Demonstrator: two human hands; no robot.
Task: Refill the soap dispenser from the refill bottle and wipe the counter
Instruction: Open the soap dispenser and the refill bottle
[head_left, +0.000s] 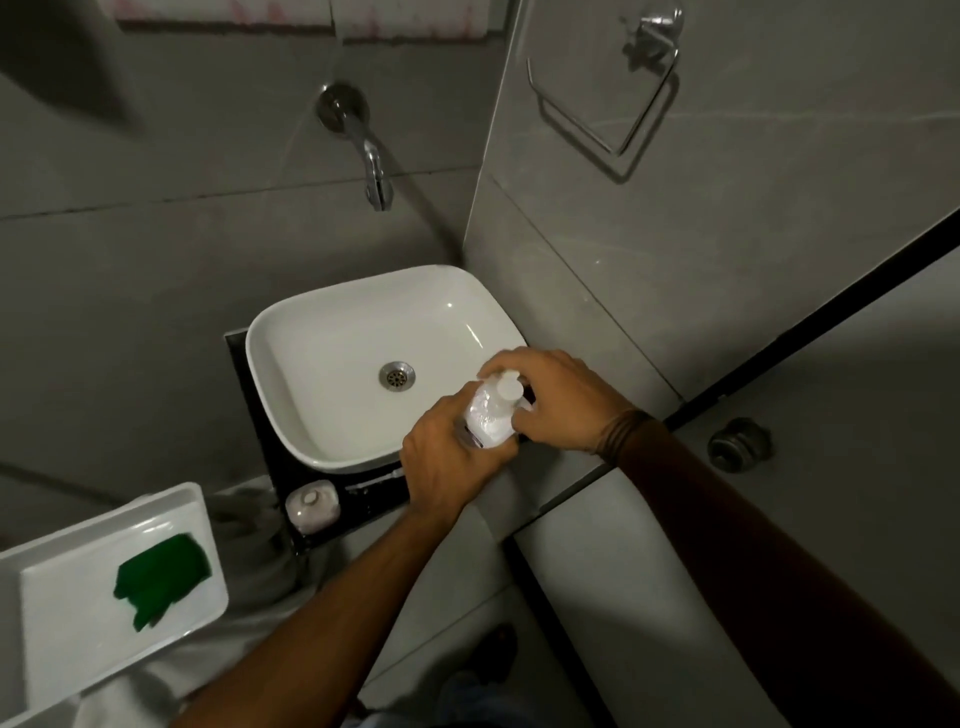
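Observation:
A clear soap dispenser (488, 418) with a white pump top stands at the sink's front right corner. My left hand (447, 457) wraps around its body from below. My right hand (558, 397) grips the pump collar from the right. A second, squat white bottle (312, 505) with a round cap stands on the black counter (363, 501) in front of the sink, apart from both hands. A green cloth (162, 582) lies on a white tray at the lower left.
A white basin (332, 332) with a metal drain sits on the black counter, under a chrome wall tap (371, 161). The white tray (62, 613) is at lower left. A grey tiled wall with a chrome towel ring (608, 98) stands to the right.

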